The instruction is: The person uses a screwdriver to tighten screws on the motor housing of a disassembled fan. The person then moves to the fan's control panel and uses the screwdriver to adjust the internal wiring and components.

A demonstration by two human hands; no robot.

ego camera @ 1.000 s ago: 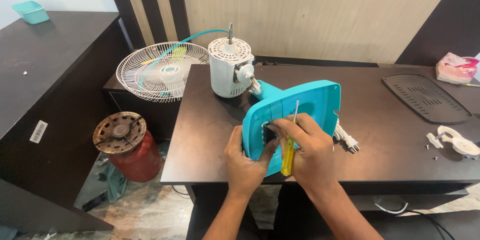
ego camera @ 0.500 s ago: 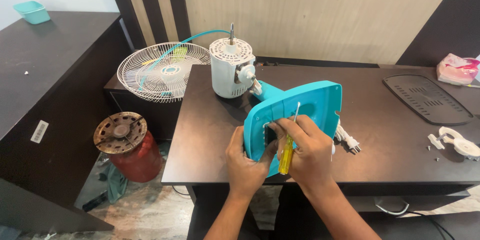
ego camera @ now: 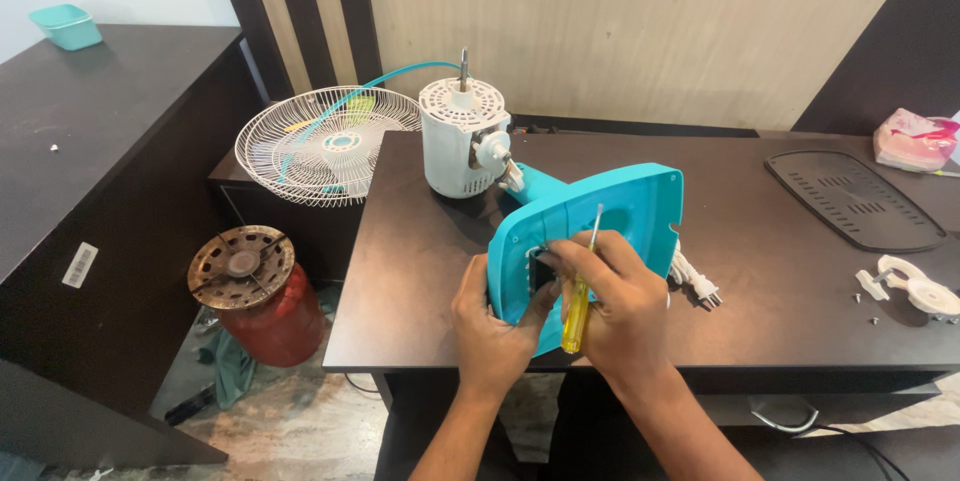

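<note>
A teal fan base stands tilted on its edge on the dark table, joined by a teal neck to a white motor housing with a bare shaft. My left hand grips the base's lower left edge, thumb at a dark opening in its underside. My right hand rests on the underside and holds a yellow-handled screwdriver, its metal shaft pointing up. A white power plug lies behind the base.
A white wire fan guard lies on a low surface at the left. A black perforated plate, white plastic parts with screws and a pink packet sit at the right. A red cylinder stands on the floor.
The view and both hands have barely shifted; the grip on the base and screwdriver is the same.
</note>
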